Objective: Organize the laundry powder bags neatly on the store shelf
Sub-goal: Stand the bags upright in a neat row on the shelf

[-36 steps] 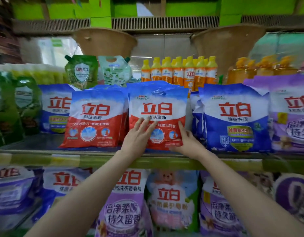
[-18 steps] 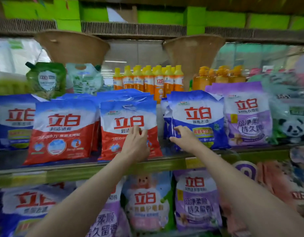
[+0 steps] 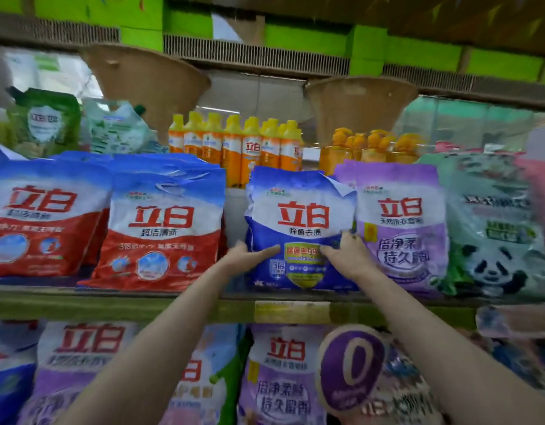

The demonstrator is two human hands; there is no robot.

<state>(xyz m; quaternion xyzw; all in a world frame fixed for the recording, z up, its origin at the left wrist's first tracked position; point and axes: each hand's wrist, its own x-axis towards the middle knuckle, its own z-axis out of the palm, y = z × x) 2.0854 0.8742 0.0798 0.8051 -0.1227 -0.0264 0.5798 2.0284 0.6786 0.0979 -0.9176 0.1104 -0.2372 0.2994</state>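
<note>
Blue bag (image 3: 298, 228): upright on the shelf (image 3: 185, 308), between red bag (image 3: 163, 228) and purple bag (image 3: 401, 228). Left hand (image 3: 246, 257) flat-fingered against its lower left edge; right hand (image 3: 346, 253) grips its lower right edge, fingers curled. Red bags stand squared; a gap remains between red and blue. Judged midway: blue row being straightened, purple and panda bag (image 3: 492, 228) untouched. Bottles (image 3: 240, 145) behind. Lower shelf: more bags, loosely stacked.

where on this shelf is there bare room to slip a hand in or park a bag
One free patch: the gap between the red bag and the blue bag. From the blue bag rightward it is crowded: the purple bag touches it.
</note>
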